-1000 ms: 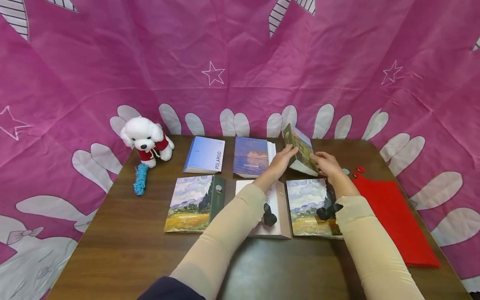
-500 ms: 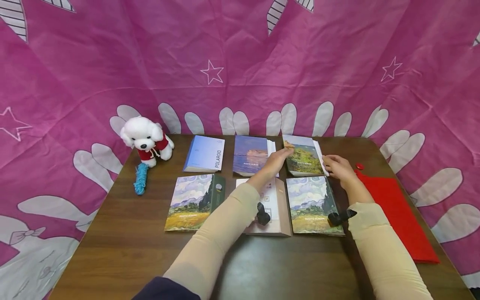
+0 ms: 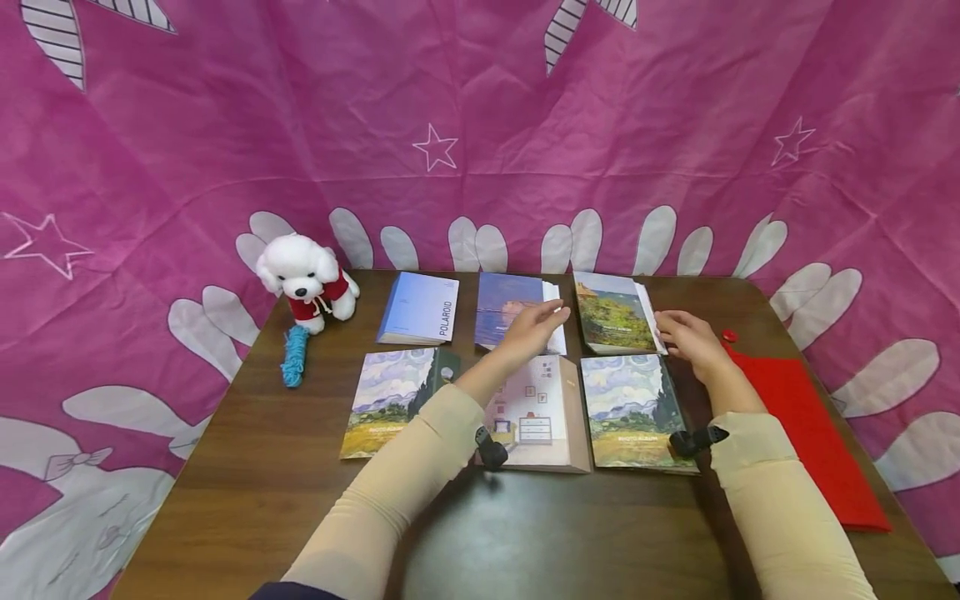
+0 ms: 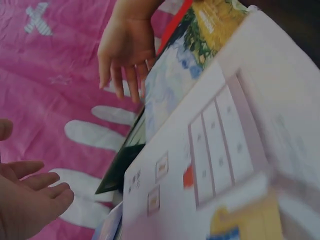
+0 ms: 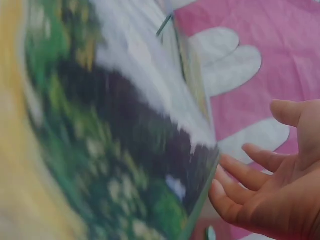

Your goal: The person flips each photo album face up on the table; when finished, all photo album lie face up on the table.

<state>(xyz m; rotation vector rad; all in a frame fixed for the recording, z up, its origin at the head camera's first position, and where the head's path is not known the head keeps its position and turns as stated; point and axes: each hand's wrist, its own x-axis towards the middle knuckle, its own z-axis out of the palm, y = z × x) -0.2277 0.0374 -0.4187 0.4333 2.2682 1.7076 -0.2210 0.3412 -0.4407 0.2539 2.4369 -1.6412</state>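
Six photo albums lie in two rows. My left hand [image 3: 531,330] hovers with relaxed fingers over the right part of the back-middle album with a sea painting [image 3: 504,302], holding nothing. Beside the page edge of the back-right album with a green garden painting [image 3: 615,315] is my right hand [image 3: 693,343], fingers loosely bent; whether they touch it is unclear. In front lie a wheat-field album [image 3: 628,404] at right, a pale album with a drawn dresser [image 3: 534,429] in the middle, and another wheat-field album [image 3: 390,396], partly behind my left arm.
A blue POLAROID album [image 3: 420,307] lies back left. Beyond it sit a white plush dog [image 3: 303,275] and a blue yarn bundle [image 3: 294,357]. Red cloth [image 3: 795,433] lies at the right, with a red button-like piece [image 3: 729,336] behind it. A pink curtain [image 3: 510,108] hangs behind the table.
The garden album, earlier tilted up between both hands, was lowered flat onto the table. My left hand then let go and moved left; my right hand shifted slightly right.
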